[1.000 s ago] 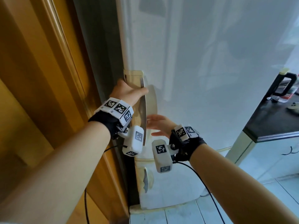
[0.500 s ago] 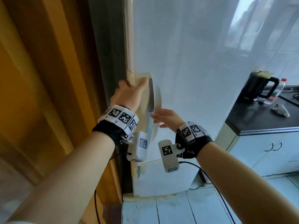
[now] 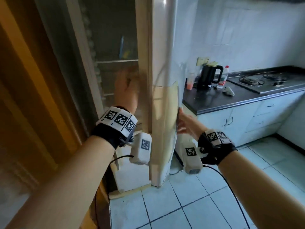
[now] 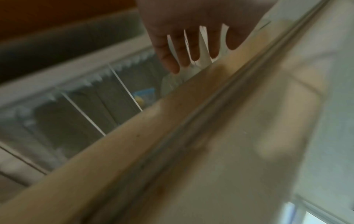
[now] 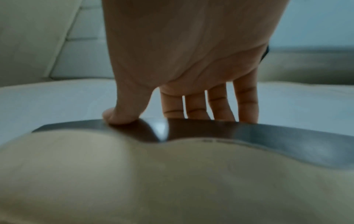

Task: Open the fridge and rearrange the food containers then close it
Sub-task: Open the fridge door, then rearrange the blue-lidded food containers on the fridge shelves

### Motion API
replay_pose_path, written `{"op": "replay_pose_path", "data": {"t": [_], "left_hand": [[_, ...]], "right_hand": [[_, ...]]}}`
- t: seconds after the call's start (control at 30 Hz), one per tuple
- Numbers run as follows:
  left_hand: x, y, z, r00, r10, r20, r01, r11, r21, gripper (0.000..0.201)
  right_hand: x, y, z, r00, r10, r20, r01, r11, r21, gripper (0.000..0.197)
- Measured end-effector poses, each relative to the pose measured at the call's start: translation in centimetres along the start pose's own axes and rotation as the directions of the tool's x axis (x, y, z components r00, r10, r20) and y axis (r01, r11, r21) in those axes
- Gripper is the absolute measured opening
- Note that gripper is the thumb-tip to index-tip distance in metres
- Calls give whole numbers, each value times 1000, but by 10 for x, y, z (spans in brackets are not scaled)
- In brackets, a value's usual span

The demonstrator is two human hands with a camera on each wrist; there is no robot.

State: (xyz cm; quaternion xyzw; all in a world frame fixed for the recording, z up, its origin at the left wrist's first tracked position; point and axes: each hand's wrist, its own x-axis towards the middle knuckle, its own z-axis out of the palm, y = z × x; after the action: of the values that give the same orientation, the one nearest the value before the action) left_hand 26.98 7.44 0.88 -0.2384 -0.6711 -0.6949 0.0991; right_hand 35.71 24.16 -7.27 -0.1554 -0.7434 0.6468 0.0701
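Note:
The cream fridge door (image 3: 162,80) stands swung out, seen nearly edge-on. My right hand (image 3: 185,124) holds its dark handle strip (image 3: 177,103): in the right wrist view the thumb of the right hand (image 5: 172,97) presses the strip (image 5: 268,136) while the fingers reach behind it. My left hand (image 3: 126,90) is blurred, just inside the door's inner edge; the left wrist view shows this hand (image 4: 191,45) with straight, spread fingers holding nothing. The fridge interior (image 3: 115,38) is dim, with a wire shelf (image 3: 117,61) and a blue and yellow package (image 3: 123,50) (image 4: 144,95).
A wooden door frame (image 3: 33,80) borders the fridge on the left. To the right is a dark counter (image 3: 247,100) with a black kettle (image 3: 208,76), a red-capped bottle (image 3: 223,76), a pink cup (image 3: 189,83) and a gas hob (image 3: 264,80). Tiled floor (image 3: 198,195) lies below.
The fridge door has swung from shut to open. My right hand stayed on the handle and moved right with it. My left hand left the handle top and moved inside the door edge.

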Motion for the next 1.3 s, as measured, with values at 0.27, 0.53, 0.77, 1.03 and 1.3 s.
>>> {"op": "replay_pose_path", "data": {"t": [0.27, 0.53, 0.77, 1.03, 1.3], "left_hand": [[-44, 10, 110, 981, 26, 195, 3, 989, -151, 13], [-73, 21, 191, 819, 149, 554, -102, 988, -114, 34], [-76, 40, 231, 711, 178, 680, -160, 983, -91, 40], [-27, 0, 164, 707, -63, 704, 4, 996, 85, 22], [115, -69, 40, 902, -231, 364, 187, 970, 152, 24]], "right_hand": [[-79, 16, -104, 914, 77, -398, -35, 993, 113, 37], [-126, 31, -168, 618, 132, -775, 119, 959, 259, 13], [-138, 39, -172, 730, 106, -675, 81, 968, 240, 23], [-57, 9, -112, 969, 47, -244, -55, 998, -29, 14], [112, -41, -11, 998, -12, 62, 25, 978, -207, 14]]}}
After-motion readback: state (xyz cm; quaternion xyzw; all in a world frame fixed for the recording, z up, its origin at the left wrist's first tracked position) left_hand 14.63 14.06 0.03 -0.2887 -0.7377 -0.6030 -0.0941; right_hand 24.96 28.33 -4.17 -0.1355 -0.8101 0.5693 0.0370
